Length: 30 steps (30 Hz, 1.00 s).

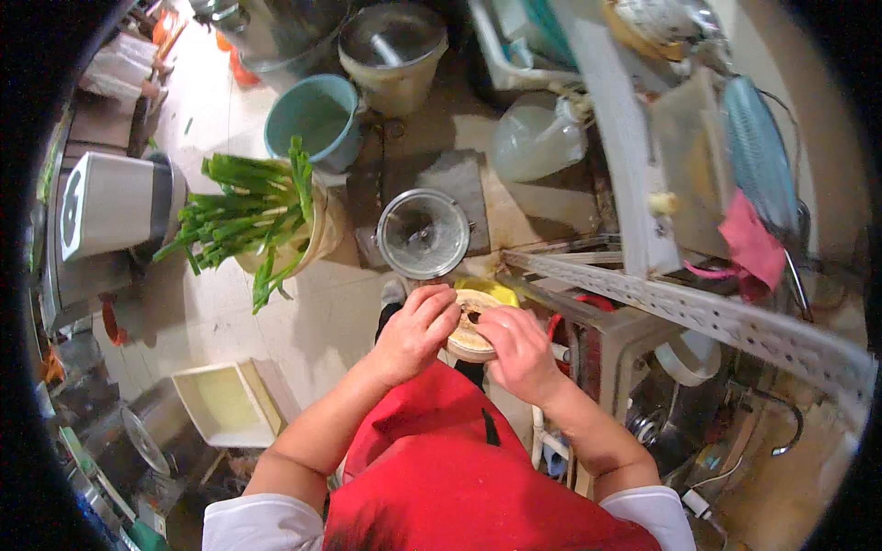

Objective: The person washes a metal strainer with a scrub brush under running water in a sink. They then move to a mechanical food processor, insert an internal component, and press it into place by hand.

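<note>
In front of my red apron, both hands meet at a round cream-coloured piece with brown specks and a dark spot at its middle. What it is made of is unclear. The curled fingers of my left hand touch its left edge. My right hand grips from the right, fingertips over its top near the dark spot. Both thumbs are largely hidden. Just beyond it shows a yellow object, partly covered. Farther out stands a round metal pot on a dark floor plate.
Left of the pot, green onions fill a pale bucket. Behind stand a blue bucket and a white bucket. A perforated metal rack rail crosses on the right. A pale bin is at lower left.
</note>
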### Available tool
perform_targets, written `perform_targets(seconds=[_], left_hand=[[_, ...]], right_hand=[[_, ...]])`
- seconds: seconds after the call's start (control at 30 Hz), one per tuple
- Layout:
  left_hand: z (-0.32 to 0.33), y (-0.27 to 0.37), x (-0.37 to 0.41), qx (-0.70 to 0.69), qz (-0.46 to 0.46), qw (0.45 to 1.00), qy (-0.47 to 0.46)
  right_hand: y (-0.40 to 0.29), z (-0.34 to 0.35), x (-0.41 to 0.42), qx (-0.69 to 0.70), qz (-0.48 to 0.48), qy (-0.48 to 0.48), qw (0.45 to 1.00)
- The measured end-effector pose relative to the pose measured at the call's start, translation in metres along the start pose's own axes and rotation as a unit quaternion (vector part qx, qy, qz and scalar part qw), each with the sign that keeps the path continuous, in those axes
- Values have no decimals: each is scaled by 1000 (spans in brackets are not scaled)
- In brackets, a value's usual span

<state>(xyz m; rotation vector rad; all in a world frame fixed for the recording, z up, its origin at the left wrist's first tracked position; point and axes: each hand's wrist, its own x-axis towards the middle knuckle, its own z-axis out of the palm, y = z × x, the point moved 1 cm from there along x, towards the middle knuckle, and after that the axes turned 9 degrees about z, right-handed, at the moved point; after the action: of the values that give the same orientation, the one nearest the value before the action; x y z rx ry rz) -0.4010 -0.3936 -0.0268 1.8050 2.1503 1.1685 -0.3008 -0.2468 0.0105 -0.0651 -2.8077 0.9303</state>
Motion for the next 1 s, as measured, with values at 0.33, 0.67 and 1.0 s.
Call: perform_targets(seconds=[0.33, 0.67, 1.0], left_hand=[[31, -84, -63, -232, -242, 921, 199], [35, -119, -71, -446, -222, 854, 150], [15, -114, -65, -294, -131, 941, 103]], right_hand=[[13, 103, 45, 94, 46, -10, 994], [28, 121, 40, 208, 30, -62, 976], [22, 116, 50, 231, 68, -86, 967]])
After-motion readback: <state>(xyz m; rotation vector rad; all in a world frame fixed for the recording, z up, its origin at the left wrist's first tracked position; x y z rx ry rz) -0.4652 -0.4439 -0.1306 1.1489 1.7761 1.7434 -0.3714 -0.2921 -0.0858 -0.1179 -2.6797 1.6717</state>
